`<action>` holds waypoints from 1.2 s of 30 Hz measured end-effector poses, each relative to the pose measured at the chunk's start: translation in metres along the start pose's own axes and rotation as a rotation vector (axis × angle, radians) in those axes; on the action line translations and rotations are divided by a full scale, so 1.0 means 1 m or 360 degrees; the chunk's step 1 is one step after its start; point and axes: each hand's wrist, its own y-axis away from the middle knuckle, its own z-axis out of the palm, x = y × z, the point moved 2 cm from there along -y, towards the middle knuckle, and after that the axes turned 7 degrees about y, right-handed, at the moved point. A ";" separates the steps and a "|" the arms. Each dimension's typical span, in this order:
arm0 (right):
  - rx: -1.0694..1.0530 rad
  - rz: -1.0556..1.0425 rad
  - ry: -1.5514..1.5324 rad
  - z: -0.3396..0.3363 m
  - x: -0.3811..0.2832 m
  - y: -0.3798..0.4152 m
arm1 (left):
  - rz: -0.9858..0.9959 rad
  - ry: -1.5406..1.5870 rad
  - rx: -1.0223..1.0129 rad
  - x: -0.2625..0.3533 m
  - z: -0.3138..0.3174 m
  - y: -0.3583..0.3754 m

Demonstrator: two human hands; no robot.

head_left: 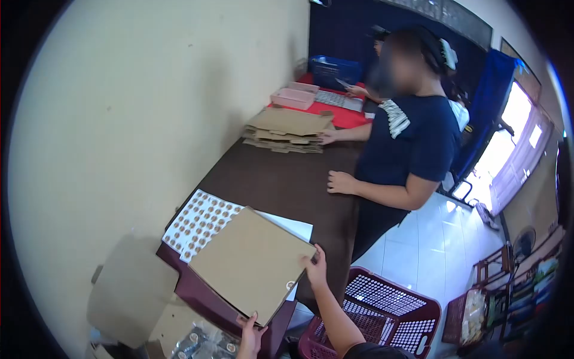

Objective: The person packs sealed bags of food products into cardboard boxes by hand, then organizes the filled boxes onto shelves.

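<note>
A flat, closed brown cardboard box (251, 263) lies over the near end of the dark table, overlapping sheets of stickers. My left hand (251, 335) grips its near corner, thumb on top and the other fingers at the edge. At the right corner, my right hand (315, 269) holds the box by its side, fingers curled over the edge. A round sticker (290, 285) sits on the box top near the right edge. Left of the box is a white sheet of round brown stickers (200, 224), partly covered. Another white sheet (287, 224) pokes out behind it.
Across the dark table (269, 179) stands a co-worker (412, 131), one hand on a stack of folded cardboard (290, 125). Pink trays (293, 97) and a blue basket (335, 72) are farther back, near another person. A maroon crate (430, 311) stands at the lower right.
</note>
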 end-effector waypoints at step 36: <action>-0.2076 -0.0150 -0.1376 0.081 -0.370 0.778 | 0.1727 -0.0602 0.2053 -0.111 -0.220 0.740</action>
